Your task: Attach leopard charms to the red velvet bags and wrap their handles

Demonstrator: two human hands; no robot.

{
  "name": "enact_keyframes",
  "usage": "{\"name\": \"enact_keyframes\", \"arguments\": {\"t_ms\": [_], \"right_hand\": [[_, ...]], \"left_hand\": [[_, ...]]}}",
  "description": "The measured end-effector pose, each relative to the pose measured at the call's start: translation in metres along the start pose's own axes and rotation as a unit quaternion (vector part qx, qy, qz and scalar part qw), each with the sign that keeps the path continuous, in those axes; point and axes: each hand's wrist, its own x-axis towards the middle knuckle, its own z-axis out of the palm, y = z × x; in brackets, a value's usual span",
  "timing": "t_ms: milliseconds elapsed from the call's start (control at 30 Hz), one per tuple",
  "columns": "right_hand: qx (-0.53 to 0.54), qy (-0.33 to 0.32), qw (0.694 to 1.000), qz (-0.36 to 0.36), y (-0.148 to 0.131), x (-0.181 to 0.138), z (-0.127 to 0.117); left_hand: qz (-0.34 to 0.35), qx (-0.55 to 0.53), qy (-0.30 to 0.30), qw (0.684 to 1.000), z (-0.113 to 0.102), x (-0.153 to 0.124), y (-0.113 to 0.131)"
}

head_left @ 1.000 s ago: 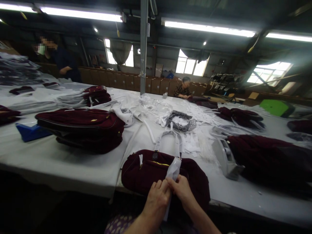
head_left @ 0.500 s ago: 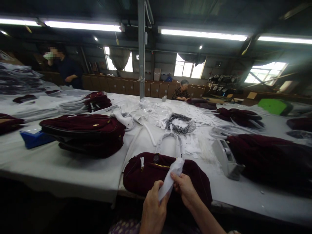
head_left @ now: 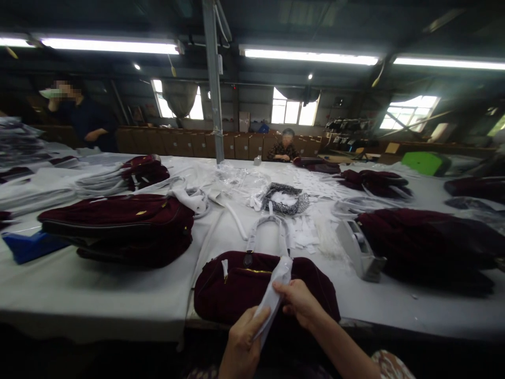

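A maroon handbag (head_left: 236, 284) lies at the table's front edge, its wrapped handle loop (head_left: 270, 223) reaching away from me. Over its front runs a long strip of white wrapping (head_left: 276, 281), up to the right foot of the handle. My left hand (head_left: 243, 337) grips the strip's lower end between thumb and fingers. Higher up, my right hand (head_left: 298, 302) pinches the same strip from the right side. Whether a strap lies inside the wrapping I cannot tell. A gold zip (head_left: 256, 271) and a small white-wrapped zip pull (head_left: 224, 269) show on the bag.
Stacked maroon bags (head_left: 118, 226) stand on the left beside a blue holder (head_left: 31, 246). To the right are a grey tape dispenser (head_left: 361, 252) and more bags (head_left: 426, 247). A black-and-white tray (head_left: 302, 202) holds white pieces. Two people (head_left: 92, 121) are across the table.
The view has swung slightly right, so things sit further left. My left hand has slid down toward the strip's lower end; my right hand keeps its pinch.
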Motion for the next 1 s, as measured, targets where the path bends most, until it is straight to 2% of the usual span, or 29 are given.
{"name": "enact_keyframes", "arguments": {"t_ms": [67, 167, 267, 333, 400, 500, 567, 667, 767, 900, 1000], "right_hand": [[0.03, 0.006, 0.999, 0.036, -0.005, -0.001, 0.002], [0.07, 0.014, 0.996, 0.061, -0.009, 0.0, 0.004], [0.104, 0.019, 0.993, 0.05, -0.008, 0.001, 0.005], [0.121, 0.015, 0.992, 0.028, -0.006, 0.001, 0.005], [0.133, 0.005, 0.991, 0.009, -0.005, 0.0, 0.004], [0.14, -0.011, 0.99, -0.007, -0.006, -0.002, 0.003], [0.143, -0.021, 0.989, -0.017, -0.008, -0.003, 0.003], [0.147, -0.03, 0.988, -0.034, -0.01, -0.002, 0.003], [0.151, -0.03, 0.987, -0.044, -0.01, 0.0, -0.001], [0.145, -0.029, 0.989, -0.023, -0.003, 0.003, -0.008], [0.135, -0.025, 0.991, -0.007, 0.003, 0.003, -0.01]], "left_hand": [[0.028, 0.03, -0.015, 0.999, -0.001, 0.0, -0.002], [0.078, 0.081, 0.0, 0.994, 0.003, -0.002, -0.009], [0.139, 0.13, 0.024, 0.982, 0.011, -0.008, -0.012], [0.141, 0.158, 0.041, 0.976, 0.01, -0.012, -0.006], [0.087, 0.158, 0.077, 0.98, 0.001, -0.008, 0.008], [-0.087, 0.074, 0.123, 0.986, -0.019, 0.016, 0.035], [-0.192, -0.001, 0.103, 0.976, -0.026, 0.038, 0.047], [-0.211, -0.026, 0.009, 0.977, -0.016, 0.059, 0.05], [-0.249, -0.065, -0.05, 0.965, 0.006, 0.06, 0.039], [-0.312, -0.197, -0.06, 0.928, 0.024, 0.046, 0.024], [-0.328, -0.208, -0.038, 0.921, 0.026, 0.038, 0.019]]}}
